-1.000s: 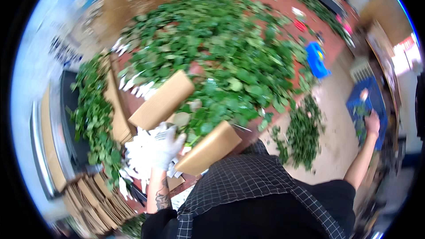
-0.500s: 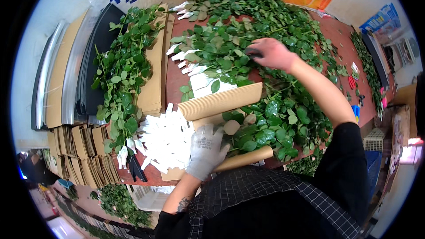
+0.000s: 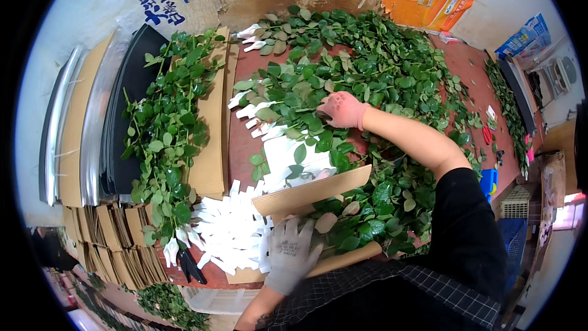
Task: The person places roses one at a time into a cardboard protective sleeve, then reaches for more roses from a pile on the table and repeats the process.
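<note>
My left hand (image 3: pixel 291 256), in a grey glove, lies open with its fingers spread on a folded cardboard wrapper (image 3: pixel 312 191). Leafy green stems (image 3: pixel 373 227) lie in the wrapper beside it, and a white sheet (image 3: pixel 294 154) shows behind its raised flap. Farther back, my right hand (image 3: pixel 344 110), in a pink glove, reaches into a large heap of leafy cut stems (image 3: pixel 367 49). Its fingers are curled down among the leaves, and whatever they hold is hidden. White-wrapped flower heads (image 3: pixel 254 110) point left at the heap's edge.
A pile of white paper sleeves (image 3: pixel 229 227) sits left of my left hand, with black-handled clippers (image 3: pixel 190 265) near it. More stems (image 3: pixel 168 135) lie on cardboard sheets (image 3: pixel 211 129). Folded cardboard (image 3: pixel 110 239) stands at left. Red scissors (image 3: pixel 487 135) lie at right.
My right hand has moved left and lower into the leaves, its fingers now curled downward. My left hand stays on the wrapper. The whole view has shifted, with things sitting lower.
</note>
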